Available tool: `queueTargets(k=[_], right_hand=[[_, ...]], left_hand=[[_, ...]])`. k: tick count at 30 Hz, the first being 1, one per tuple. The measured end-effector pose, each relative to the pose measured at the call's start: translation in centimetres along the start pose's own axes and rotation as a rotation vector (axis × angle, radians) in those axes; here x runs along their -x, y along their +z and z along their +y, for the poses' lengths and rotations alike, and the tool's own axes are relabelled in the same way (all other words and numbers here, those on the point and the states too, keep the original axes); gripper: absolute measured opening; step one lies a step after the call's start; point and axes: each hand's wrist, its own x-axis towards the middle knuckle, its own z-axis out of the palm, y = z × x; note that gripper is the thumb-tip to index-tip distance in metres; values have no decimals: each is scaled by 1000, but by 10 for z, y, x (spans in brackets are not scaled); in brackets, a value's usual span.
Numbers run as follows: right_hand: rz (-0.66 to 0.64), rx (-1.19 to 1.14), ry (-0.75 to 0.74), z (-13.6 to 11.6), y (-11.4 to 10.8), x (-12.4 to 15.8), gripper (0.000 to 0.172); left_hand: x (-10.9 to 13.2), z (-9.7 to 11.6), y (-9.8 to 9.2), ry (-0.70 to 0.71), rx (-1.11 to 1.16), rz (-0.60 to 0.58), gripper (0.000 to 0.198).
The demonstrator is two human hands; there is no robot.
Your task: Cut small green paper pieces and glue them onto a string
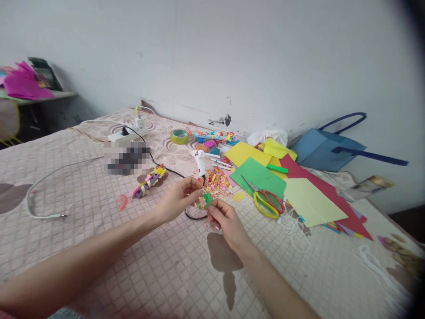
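Observation:
A small green cut-out piece (207, 198), leaf- or flower-like, is between my two hands above the quilted cover. My left hand (186, 195) pinches its upper left edge with thumb and fingertips. From the lower right, my right hand (226, 218) grips the same piece, fingers curled. Whether it is paper or foam I cannot tell. Just behind the hands a white glue gun (199, 163) stands beside scattered paper scraps (219, 179). Its black cord loops under my hands. Left of them lies a purple stick decorated with yellow and pink pieces (148, 182).
Scissors with red and yellow handles (267, 204) lie on green paper (249, 175), near coloured sheets and white string (295, 228). A blue bag (327, 148) leans by the wall. Behind are a tape roll (179, 136) and a power strip (128, 135). A white cable (46, 215) curves at left.

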Motion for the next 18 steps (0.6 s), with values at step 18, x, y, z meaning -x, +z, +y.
queueTargets(k=[18], right_hand=[[66,421,-171,-3,5,5,16]], left_hand=[[1,5,2,-211,55,-124,28]])
